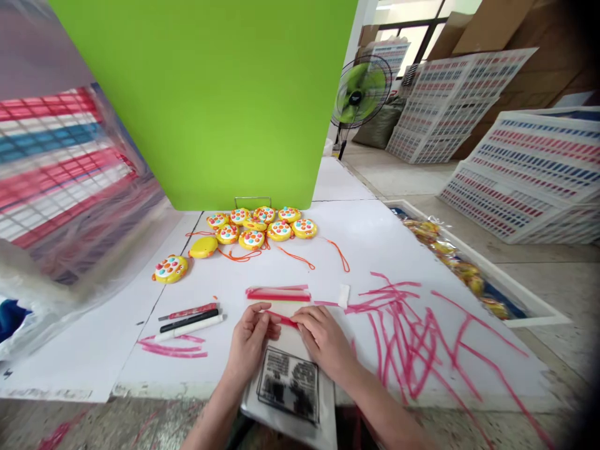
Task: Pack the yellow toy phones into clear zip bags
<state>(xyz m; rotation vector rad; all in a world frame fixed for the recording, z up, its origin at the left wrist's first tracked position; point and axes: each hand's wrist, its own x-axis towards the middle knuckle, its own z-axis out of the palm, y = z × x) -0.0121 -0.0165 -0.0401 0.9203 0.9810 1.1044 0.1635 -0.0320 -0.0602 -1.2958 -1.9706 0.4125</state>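
My left hand [250, 342] and my right hand [323, 337] meet at the near edge of a white table [365, 250]. Both pinch a thin red strip [282, 320] at the top of a clear plastic bag [290, 381] with black print, which lies under them. More red strips [279, 294] lie just beyond the hands. Further back sits a cluster of several yellow toy phones [260, 226] with coloured buttons and orange cords.
Three pens [190, 319] lie left of my hands. A heap of red strips [403, 325] spreads to the right. A green board [210, 94] stands behind the toys. A white tray of bagged toys [457, 262] sits on the floor, with crates [529, 169] and a fan [363, 94] beyond.
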